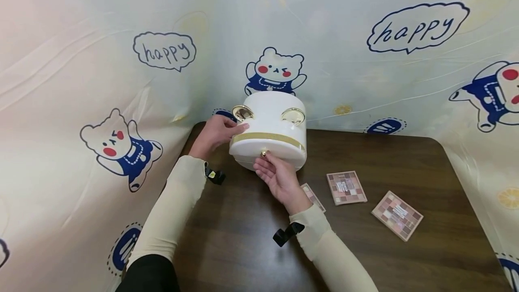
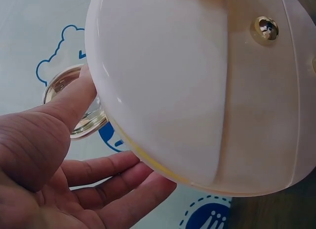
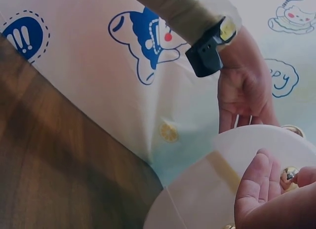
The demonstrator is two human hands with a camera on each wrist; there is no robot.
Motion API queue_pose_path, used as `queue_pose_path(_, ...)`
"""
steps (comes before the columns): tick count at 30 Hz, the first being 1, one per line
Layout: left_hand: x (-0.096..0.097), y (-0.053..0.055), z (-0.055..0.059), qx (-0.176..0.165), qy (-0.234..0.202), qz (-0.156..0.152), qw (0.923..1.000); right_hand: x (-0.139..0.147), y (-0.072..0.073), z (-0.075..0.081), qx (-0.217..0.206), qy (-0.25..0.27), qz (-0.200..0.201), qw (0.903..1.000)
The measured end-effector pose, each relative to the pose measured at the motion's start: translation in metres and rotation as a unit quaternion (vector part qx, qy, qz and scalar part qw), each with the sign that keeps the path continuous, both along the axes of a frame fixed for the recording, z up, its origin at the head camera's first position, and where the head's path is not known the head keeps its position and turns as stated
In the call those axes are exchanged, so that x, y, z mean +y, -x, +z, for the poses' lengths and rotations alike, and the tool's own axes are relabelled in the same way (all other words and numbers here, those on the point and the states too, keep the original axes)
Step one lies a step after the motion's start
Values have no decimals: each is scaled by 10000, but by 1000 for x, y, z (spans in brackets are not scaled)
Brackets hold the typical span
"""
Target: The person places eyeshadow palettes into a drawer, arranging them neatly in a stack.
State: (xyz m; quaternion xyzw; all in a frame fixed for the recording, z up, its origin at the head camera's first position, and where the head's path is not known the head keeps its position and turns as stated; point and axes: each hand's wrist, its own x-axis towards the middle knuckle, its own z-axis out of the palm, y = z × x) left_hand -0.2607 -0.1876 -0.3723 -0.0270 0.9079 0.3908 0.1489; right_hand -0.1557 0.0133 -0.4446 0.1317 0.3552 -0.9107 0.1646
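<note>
A white rounded cosmetic storage box [image 1: 269,114] stands at the back of the table, with a gold band and two round gold ornaments on top. My right hand [image 1: 281,184] is at its front, thumb and finger pinching a small gold knob [image 3: 290,176]; the other fingers stretch out beside it. My left hand [image 1: 216,134] touches the box's left side, thumb near the left ornament. In the left wrist view its fingers [image 2: 118,189] are extended along the lower edge. Another gold knob [image 2: 267,29] shows on the beige front below the white upper panel.
Two eyeshadow palettes [image 1: 347,188] [image 1: 397,215] lie on the dark wooden table [image 1: 446,184] to the right. A third palette [image 1: 313,198] is partly hidden by my right wrist. A printed curtain [image 1: 344,80] hangs behind the table and along its sides.
</note>
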Motion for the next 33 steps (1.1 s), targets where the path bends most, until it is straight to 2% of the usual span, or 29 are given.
queue_pose_path(16, 2, 2, 3, -124, 109, 30, 9999, 1, -30, -3, 79, 164, 179, 9997)
queue_pose_path(33, -2, 10, -2, 40, 409, -192, 9990, 3, -57, -5, 76, 157, 338, 9993)
